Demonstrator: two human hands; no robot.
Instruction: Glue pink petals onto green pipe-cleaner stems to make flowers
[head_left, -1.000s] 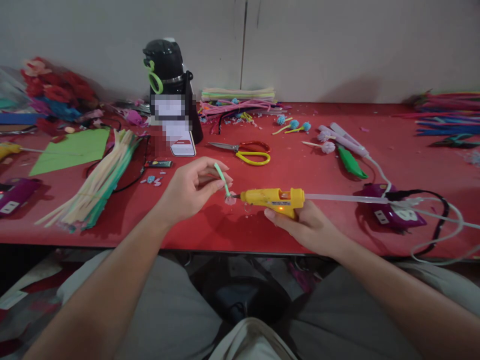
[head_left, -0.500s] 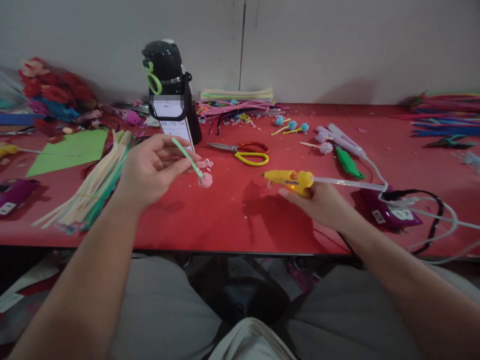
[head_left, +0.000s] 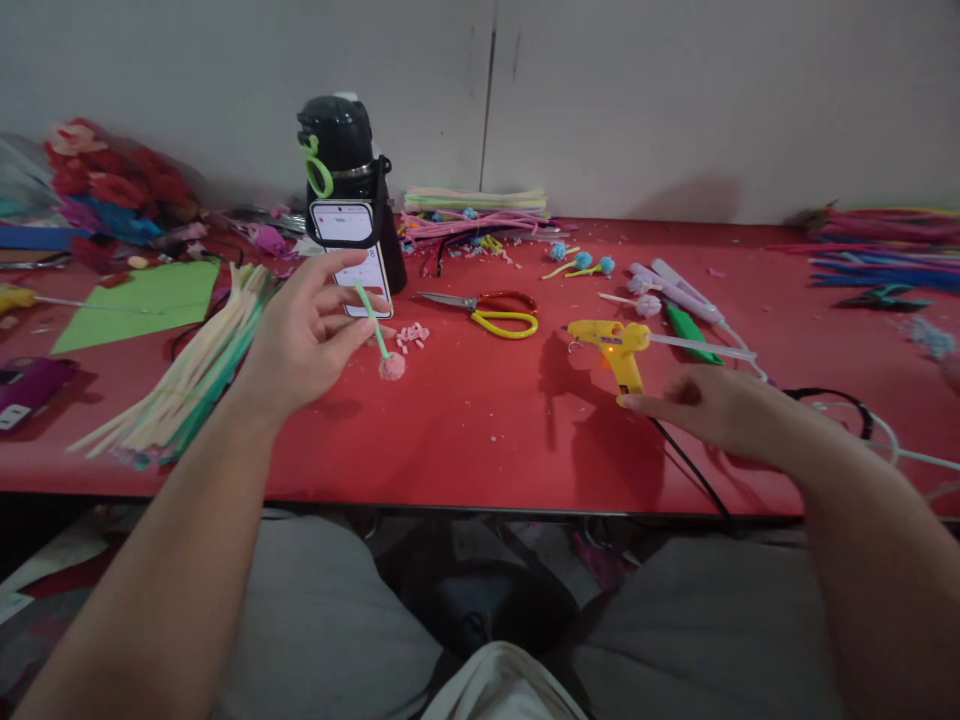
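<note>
Between the thumb and fingers of my left hand (head_left: 300, 345) is a light green stem (head_left: 373, 318) with a small pink ball (head_left: 391, 367) at its lower end. Small pink pieces (head_left: 412, 337) lie just right of that hand. The yellow glue gun (head_left: 611, 345) stands on the red table, its nozzle facing left and a clear glue stick (head_left: 701, 346) out of its back. My right hand (head_left: 697, 400) is just right of the gun's handle, a fingertip at the handle's base, its fingers no longer wrapped around it.
Scissors (head_left: 495, 313) lie mid-table, behind them a bundle of pipe cleaners (head_left: 474, 203). A black bottle (head_left: 337, 135) with a phone (head_left: 360, 285) stands behind my left hand. Cream and green stems (head_left: 187, 365) lie left. Blue pompoms (head_left: 582, 262) and a lilac tool (head_left: 686, 292) sit at the right.
The glue gun has moved right and now stands on the table. My right hand has slid off its grip to the right. The pink ball has shifted slightly left and down.
</note>
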